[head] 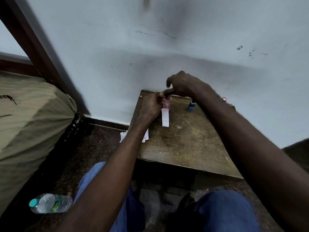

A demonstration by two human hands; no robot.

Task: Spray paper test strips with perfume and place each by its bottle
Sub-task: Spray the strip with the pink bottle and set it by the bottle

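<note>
Paper test strip (pixel 165 118) lies white on my worktop (pixel 192 144), its far end at the foot of the pink perfume bottle (pixel 167 102), which stands near the wall-side edge with both my hands on or around it.

The worktop is small and sits against the wall, so there is little room for a slip. My right hand (pixel 182 85) hovers over the bottle's top with the index finger stretched toward it and the other fingers curled. The blur hides whether that finger presses the sprayer or helps pinch the cap. My left hand (pixel 151 106) curls its fingers round the bottle from the left side.

My right forearm crosses just above the blue bottle (pixel 190 106), and I judge that the likeliest upset: a dropped elbow or a quick pull back could topple it. A pink-topped item (pixel 224 99) beside that arm is mostly hidden and runs the same risk.

If the nozzle faces away from the strip, the mist would land on the wood or on my fingers. A hard press could also tip the pink bottle onto the strip.

The spare strips (pixel 145 136) under my left forearm seem to jut past the worktop's left edge. A nudge could send them to the floor, and drifting spray could scent them early.
</note>
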